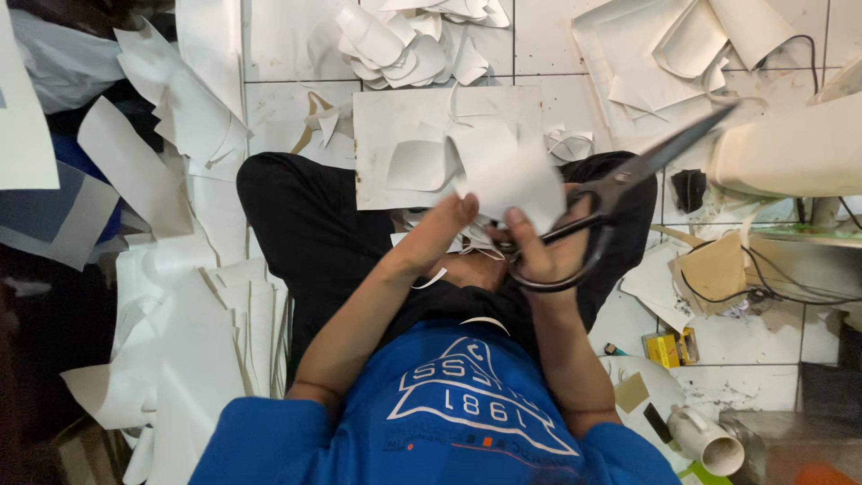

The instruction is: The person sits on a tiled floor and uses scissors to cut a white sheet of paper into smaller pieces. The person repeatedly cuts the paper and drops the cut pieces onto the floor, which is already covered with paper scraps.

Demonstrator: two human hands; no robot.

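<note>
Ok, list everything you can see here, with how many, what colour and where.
Scissors: one, black, in the right hand, blades pointing up right.
Cut piece: one, white, held between both hands.
Board: one, white, on the floor beyond the knees.
Offcuts: a pile, white, top centre.
Sheets: a stack, white, on the left.
Cardboard: one piece, brown, on the right.
Small box: one, yellow, lower right.
Cable: black, on the right.
Floor: white tiles.
Left hand: pinching the cut piece.
Right hand: in the scissor handles.
</note>
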